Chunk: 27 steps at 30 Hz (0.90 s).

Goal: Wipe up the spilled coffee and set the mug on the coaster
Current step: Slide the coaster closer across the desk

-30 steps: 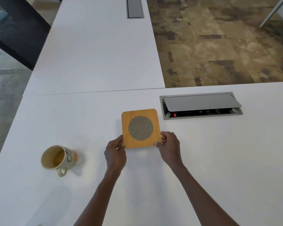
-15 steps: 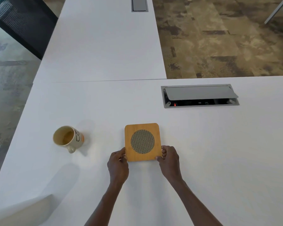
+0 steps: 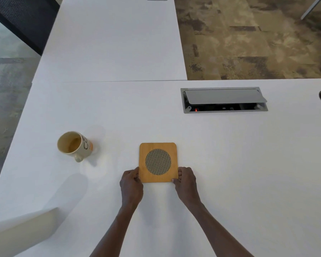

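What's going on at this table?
A person is holding a square wooden coaster flat on the white table, the left hand and right hand each pinching a near corner. The mug stands apart to the left, not yet on the coaster, with a little coffee inside. No spill is plainly visible on the table.

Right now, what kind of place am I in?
Probably an office or meeting room: long white desks joined together, a built-in cable box with its flap open, patterned carpet and a mesh office chair beyond the desks.
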Available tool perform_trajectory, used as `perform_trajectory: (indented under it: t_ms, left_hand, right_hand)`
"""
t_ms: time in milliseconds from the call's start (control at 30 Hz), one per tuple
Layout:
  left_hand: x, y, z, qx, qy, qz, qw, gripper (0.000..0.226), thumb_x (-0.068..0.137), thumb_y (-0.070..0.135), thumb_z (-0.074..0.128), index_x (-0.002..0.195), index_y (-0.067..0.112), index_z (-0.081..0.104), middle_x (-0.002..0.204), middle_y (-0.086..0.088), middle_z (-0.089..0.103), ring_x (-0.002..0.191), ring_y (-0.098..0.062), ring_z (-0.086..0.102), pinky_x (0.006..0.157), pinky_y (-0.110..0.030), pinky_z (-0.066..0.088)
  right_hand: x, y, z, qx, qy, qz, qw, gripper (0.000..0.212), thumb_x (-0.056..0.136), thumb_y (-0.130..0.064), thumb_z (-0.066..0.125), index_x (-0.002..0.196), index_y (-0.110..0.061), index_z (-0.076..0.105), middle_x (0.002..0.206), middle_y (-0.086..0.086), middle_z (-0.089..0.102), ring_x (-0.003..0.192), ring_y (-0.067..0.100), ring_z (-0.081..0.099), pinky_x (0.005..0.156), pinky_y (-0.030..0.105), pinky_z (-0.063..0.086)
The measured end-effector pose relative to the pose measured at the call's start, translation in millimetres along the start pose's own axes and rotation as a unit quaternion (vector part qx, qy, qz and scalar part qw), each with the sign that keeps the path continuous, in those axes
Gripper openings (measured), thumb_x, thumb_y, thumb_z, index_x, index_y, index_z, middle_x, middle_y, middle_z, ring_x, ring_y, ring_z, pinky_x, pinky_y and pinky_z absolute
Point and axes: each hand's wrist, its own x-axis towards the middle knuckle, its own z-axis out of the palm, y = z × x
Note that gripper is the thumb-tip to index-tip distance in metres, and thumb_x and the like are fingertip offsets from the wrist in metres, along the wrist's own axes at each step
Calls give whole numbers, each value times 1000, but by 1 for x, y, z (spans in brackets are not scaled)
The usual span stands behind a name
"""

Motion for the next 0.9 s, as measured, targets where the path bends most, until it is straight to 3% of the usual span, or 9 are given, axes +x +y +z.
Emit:
perform_trajectory:
  t_ms: [100,267,433,633,800,900]
  left_hand:
    - [-1,2,-1,8,-3,0,1000,47,91,-13,41,123,7,70,116,-8,60,100,-13,52,90,-20,36]
    - [-3,2,0,-4,-4,-20,1000,48,93,-11,40,127,8,68,116,-8,60,101,-14,53,94,-24,43]
    - [-3,0,3,1,-6,-19,1000,50,90,-11,40,122,11,72,114,-7,61,103,-20,58,89,-20,39]
    - [-2,-2,3,4,-12,-12,1000,48,91,-11,43,125,8,70,116,-8,62,99,-14,55,92,-20,43]
    - [1,-1,1,42,-29,-2,999,45,94,-10,43,131,5,64,109,-1,54,88,-8,54,68,0,37]
    - [5,-1,-6,50,-45,-12,998,44,93,-6,49,133,4,63,118,-8,61,89,-10,59,76,-6,39]
  right_hand:
    - [0,1,2,-6,8,-11,1000,29,80,2,70,107,-7,61,99,3,51,89,21,59,80,38,54]
    - [-2,3,5,-14,34,-17,999,28,82,3,67,107,-5,63,96,6,51,85,24,60,77,40,55]
    - [-1,3,5,-5,46,-14,999,31,82,3,67,112,-6,63,97,5,51,86,24,61,78,37,54]
    - [-4,1,6,-20,52,-17,998,34,82,5,66,115,-5,63,96,5,50,85,24,59,77,36,54]
    - [-3,-1,5,-93,46,-30,994,23,81,9,64,101,-3,64,92,6,48,81,22,54,67,27,47]
    - [1,-8,0,-122,28,-19,992,14,82,5,62,95,0,64,90,9,50,81,25,54,65,26,41]
